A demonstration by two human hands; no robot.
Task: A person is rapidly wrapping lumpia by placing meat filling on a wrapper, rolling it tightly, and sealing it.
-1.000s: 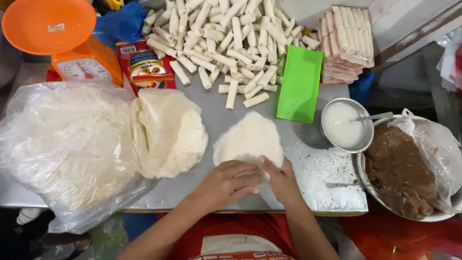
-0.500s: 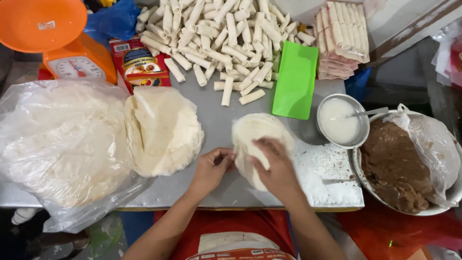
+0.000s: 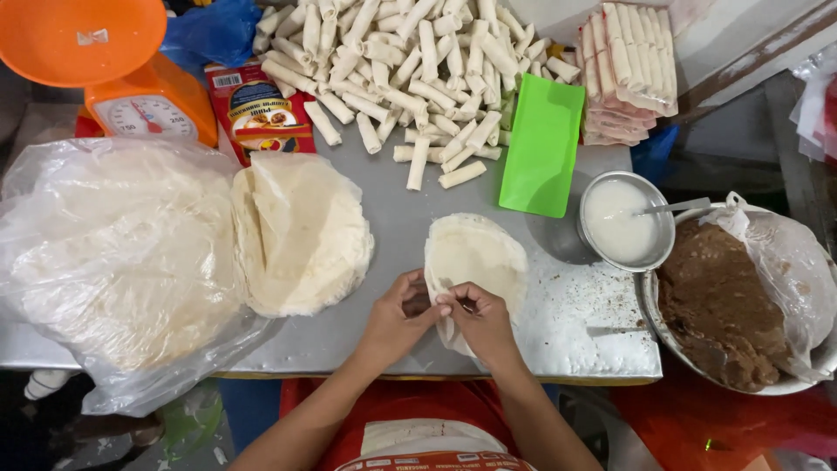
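Observation:
A round pale wrapper sheet [image 3: 479,253] lies flat on the metal table [image 3: 401,218] in front of me. My left hand [image 3: 399,316] and my right hand [image 3: 478,321] meet at its near left edge, fingertips pinching and folding that edge over. A stack of more wrappers [image 3: 301,231] sits to the left, partly out of a clear plastic bag [image 3: 113,262].
A heap of rolled spring rolls [image 3: 410,61] fills the far side. A green scraper [image 3: 545,144], a metal bowl of white paste with a spoon [image 3: 623,218] and a bowl of brown filling [image 3: 732,305] stand at right. An orange scale [image 3: 131,78] is far left.
Both hands have come together at the wrapper's near left edge and started folding it; a second ago they lay flat over its near part.

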